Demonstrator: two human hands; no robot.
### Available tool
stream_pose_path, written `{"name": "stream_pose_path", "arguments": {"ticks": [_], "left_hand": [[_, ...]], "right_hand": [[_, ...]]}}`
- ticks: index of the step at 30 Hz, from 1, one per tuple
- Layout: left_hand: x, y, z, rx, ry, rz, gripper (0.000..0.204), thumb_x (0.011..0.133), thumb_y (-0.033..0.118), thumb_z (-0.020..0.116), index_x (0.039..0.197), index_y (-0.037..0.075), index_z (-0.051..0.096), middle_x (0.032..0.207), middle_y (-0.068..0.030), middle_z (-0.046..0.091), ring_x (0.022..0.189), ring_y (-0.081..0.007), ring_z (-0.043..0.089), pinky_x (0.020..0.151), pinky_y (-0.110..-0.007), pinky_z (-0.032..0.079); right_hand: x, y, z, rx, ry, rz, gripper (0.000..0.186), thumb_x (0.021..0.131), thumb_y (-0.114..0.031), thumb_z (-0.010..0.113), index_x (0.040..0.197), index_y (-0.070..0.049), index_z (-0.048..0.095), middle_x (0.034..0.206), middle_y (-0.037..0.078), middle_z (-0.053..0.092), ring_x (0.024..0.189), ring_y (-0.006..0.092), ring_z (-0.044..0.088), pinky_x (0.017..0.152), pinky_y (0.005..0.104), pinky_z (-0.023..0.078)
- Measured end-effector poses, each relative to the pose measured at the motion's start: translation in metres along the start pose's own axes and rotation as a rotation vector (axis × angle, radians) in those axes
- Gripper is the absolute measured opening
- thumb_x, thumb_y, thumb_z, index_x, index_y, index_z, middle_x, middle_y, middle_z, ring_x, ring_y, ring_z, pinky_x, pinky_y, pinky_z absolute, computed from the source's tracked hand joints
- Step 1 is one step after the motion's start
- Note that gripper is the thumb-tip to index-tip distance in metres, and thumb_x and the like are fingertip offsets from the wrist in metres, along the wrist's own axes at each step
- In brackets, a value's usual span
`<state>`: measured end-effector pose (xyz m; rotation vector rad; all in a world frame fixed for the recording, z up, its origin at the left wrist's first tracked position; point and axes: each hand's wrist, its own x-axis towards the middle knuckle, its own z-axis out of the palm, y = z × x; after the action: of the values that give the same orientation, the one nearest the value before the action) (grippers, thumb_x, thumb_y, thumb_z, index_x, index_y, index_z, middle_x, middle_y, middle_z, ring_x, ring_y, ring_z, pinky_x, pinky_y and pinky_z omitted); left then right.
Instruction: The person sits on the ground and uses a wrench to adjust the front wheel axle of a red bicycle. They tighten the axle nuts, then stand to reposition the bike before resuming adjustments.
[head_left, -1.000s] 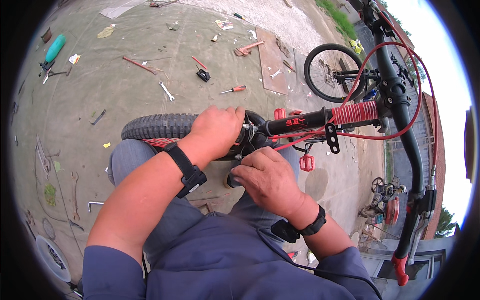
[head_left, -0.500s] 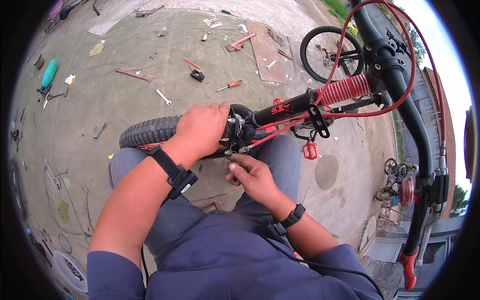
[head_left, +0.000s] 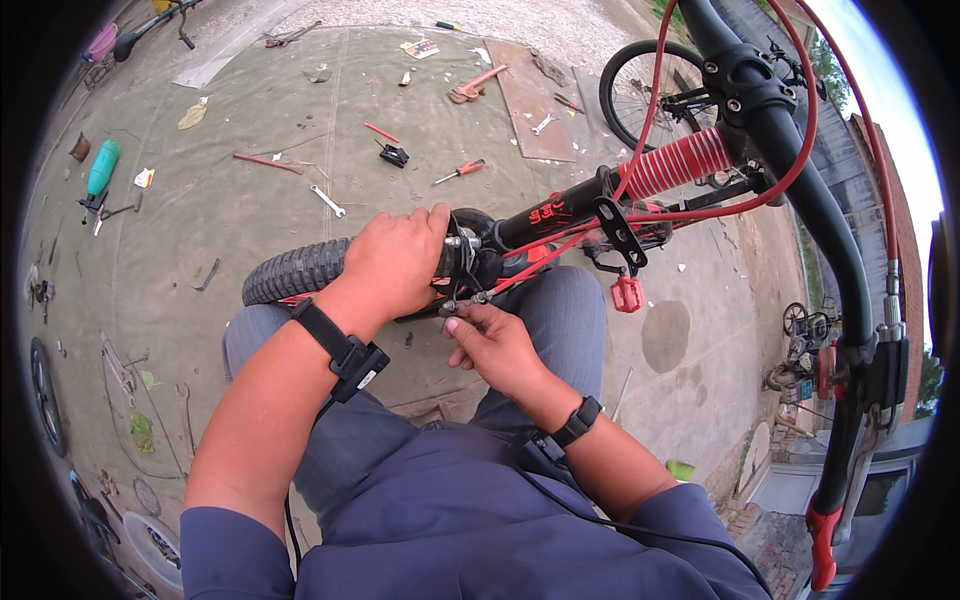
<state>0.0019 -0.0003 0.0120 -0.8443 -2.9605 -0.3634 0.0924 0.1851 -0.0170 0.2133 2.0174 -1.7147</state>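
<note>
A bicycle lies across my lap, its knobby front tyre (head_left: 298,270) on the left and its black fork crown with red lettering (head_left: 547,212) to the right. My left hand (head_left: 393,262) is closed over the wheel at the front rim brake (head_left: 466,250), its fingertips partly hidden behind the brake arms. Just below, my right hand (head_left: 492,342) is closed, thumb and fingers pinched at the lower brake arm, by the end of the red cable (head_left: 535,268). What the right fingers grip is too small and covered to make out.
The black handlebar (head_left: 815,215) with a red-ended brake lever arches along the right side. Beyond the wheel, a wrench (head_left: 327,201), a screwdriver (head_left: 460,172), a red pipe wrench (head_left: 477,85) and a green bottle (head_left: 102,168) lie on the ground sheet. Another bicycle wheel (head_left: 607,95) is behind.
Both hands stay at the brake, the right one shifted slightly up and left against the lower arm. The handlebar has moved a little in view as the whole picture shifted.
</note>
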Motion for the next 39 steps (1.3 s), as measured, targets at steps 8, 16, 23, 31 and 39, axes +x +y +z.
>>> {"name": "stream_pose_path", "arguments": {"ticks": [8,16,23,31,39], "left_hand": [[0.0,-0.002,0.001,-0.03,0.007,0.011,0.076,0.069,0.026,0.084,0.129,-0.004,0.047,0.096,-0.0146,0.069,0.086,-0.0317,0.071,0.078,-0.041,0.054],[0.002,-0.002,-0.002,-0.063,-0.064,-0.011,0.091,0.064,0.029,0.087,0.137,-0.006,0.045,0.103,-0.0195,0.067,0.091,-0.0365,0.069,0.08,-0.044,0.054],[0.001,-0.002,-0.002,-0.073,-0.058,-0.015,0.091,0.064,0.027,0.087,0.138,-0.005,0.045,0.101,-0.0196,0.067,0.09,-0.0373,0.068,0.08,-0.044,0.055],[0.001,-0.002,-0.004,-0.082,-0.051,-0.001,0.093,0.063,0.029,0.088,0.139,-0.005,0.044,0.103,-0.0198,0.067,0.091,-0.0375,0.068,0.08,-0.044,0.055],[0.0,-0.002,-0.004,-0.05,-0.065,-0.003,0.097,0.063,0.028,0.09,0.141,-0.005,0.042,0.105,-0.0185,0.067,0.094,-0.0359,0.068,0.083,-0.043,0.055]], "right_hand": [[0.002,-0.004,0.008,-0.262,0.087,-0.044,0.022,0.104,-0.018,0.06,0.111,0.003,0.064,0.088,0.006,0.068,0.058,0.0105,0.064,0.052,0.025,0.048],[0.004,0.001,0.01,-0.109,0.042,-0.037,0.017,0.104,-0.013,0.058,0.112,0.002,0.063,0.082,0.003,0.062,0.055,0.0076,0.056,0.051,0.0239,0.046],[0.011,0.019,0.001,-0.39,0.103,-0.314,0.017,0.098,-0.013,0.063,0.106,0.001,0.067,0.079,0.015,0.063,0.063,0.0267,0.062,0.058,0.0369,0.049],[0.011,0.018,-0.006,-0.516,0.103,-0.431,0.018,0.1,-0.011,0.061,0.112,-0.001,0.07,0.074,0.005,0.062,0.059,0.0097,0.057,0.056,0.0286,0.049],[0.008,0.011,0.002,-0.625,0.211,-0.5,0.015,0.096,-0.01,0.064,0.106,-0.001,0.071,0.089,0.021,0.068,0.079,0.0383,0.067,0.071,0.0397,0.054]]}}
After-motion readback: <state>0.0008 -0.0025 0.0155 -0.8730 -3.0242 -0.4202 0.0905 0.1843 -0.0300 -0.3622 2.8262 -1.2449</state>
